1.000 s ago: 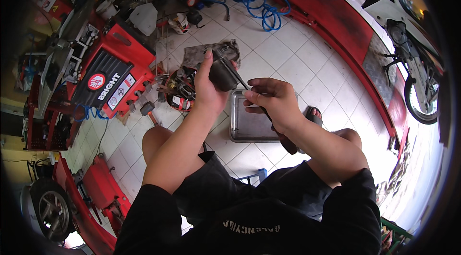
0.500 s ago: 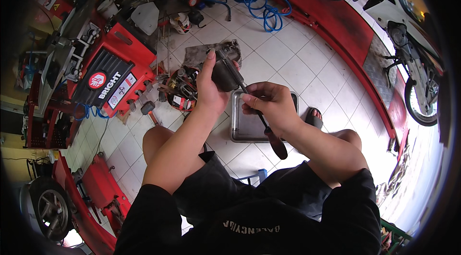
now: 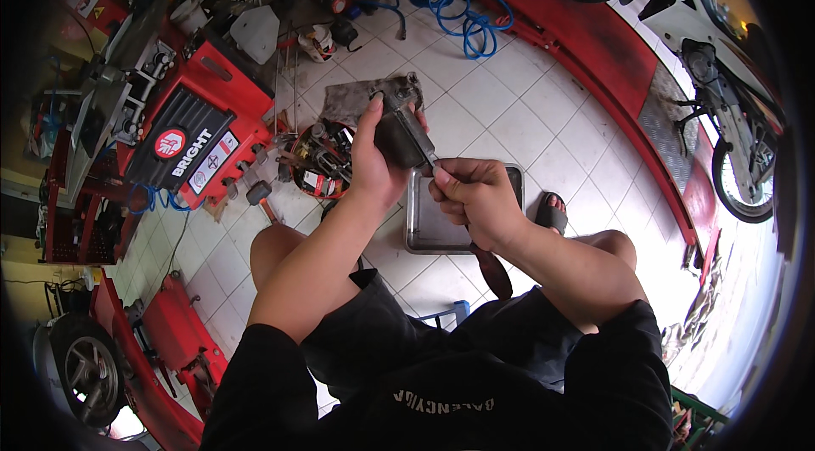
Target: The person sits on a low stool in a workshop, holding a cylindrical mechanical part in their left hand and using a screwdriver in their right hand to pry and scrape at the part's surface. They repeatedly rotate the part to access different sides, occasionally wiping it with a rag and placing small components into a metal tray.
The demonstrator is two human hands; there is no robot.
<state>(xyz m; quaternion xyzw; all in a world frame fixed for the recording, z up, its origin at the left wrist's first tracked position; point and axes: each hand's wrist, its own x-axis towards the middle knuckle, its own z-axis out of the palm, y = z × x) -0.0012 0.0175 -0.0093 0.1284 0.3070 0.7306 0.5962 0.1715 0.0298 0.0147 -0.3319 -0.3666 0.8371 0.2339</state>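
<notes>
My left hand [image 3: 379,155] is wrapped around a dark, roughly cylindrical metal part [image 3: 402,138], held up at the middle of the view with the thumb along its upper left side. My right hand [image 3: 477,200] is closed around the shaft of a screwdriver with a dark red handle [image 3: 492,274]. The handle hangs below the fist, toward my lap. Above the fist, a short pale piece of shaft reaches the lower right edge of the metal part. Whether its tip goes inside cannot be made out. Under my hands stands a shallow metal tray [image 3: 429,233] on the floor.
Left of my hands are a bin of tools [image 3: 318,164], a mallet [image 3: 261,194] and a red machine [image 3: 199,124]. A dirty grey cloth [image 3: 352,99] lies beyond. Farther off are a blue coiled hose [image 3: 475,26] and a red ramp [image 3: 586,35]. A motorcycle [image 3: 713,77] stands right.
My right fingers have closed more fully around the shaft, close to the metal part. The screwdriver's handle has shifted slightly downward. My left hand keeps its hold.
</notes>
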